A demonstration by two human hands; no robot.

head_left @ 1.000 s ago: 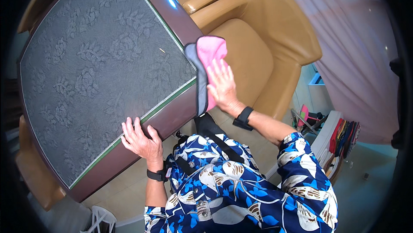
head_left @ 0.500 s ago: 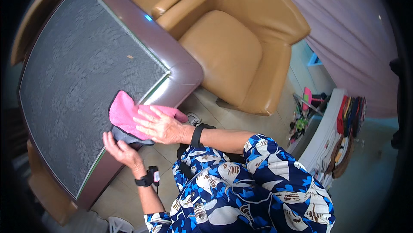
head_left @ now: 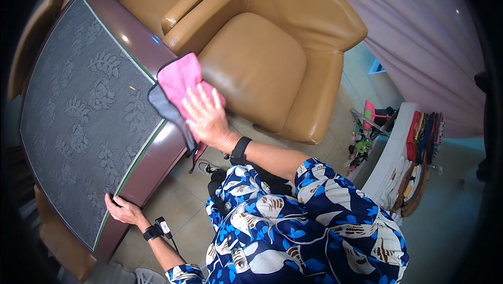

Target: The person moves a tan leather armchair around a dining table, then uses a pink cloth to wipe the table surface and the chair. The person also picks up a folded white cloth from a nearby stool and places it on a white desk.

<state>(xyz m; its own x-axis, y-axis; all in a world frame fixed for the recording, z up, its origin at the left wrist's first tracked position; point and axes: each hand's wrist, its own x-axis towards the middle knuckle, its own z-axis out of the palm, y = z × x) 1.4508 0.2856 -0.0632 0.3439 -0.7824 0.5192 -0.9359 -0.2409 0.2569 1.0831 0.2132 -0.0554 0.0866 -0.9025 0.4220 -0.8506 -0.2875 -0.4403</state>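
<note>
Head view: nearest the wearer, a dark device (head_left: 163, 226) sits at the left wrist with a cable (head_left: 173, 243) trailing from it; the loose run could catch on the table (head_left: 149, 173) if the arm sweeps along its edge. The left hand (head_left: 123, 211) rests at that edge, fingers bent; whether they grip it cannot be told.

The right hand (head_left: 208, 119) lies flat on a pink-and-grey cloth (head_left: 178, 75), fingers extended and slightly parted, not closed around it. The cloth lies over the table's near corner, with a tail hanging past the edge. Judged risk: with only the palm holding it down, the cloth could bunch, or slide off the rounded corner under uneven pressure.

Further in, a small tan sliver (head_left: 132, 88) lies on the grey patterned cover (head_left: 78, 113); a stray pass could flick it off. The cover's border could lift if the cloth catches it.

Beyond the corner stands a tan armchair (head_left: 254, 56), close enough that an overreaching hand could strike it.
</note>
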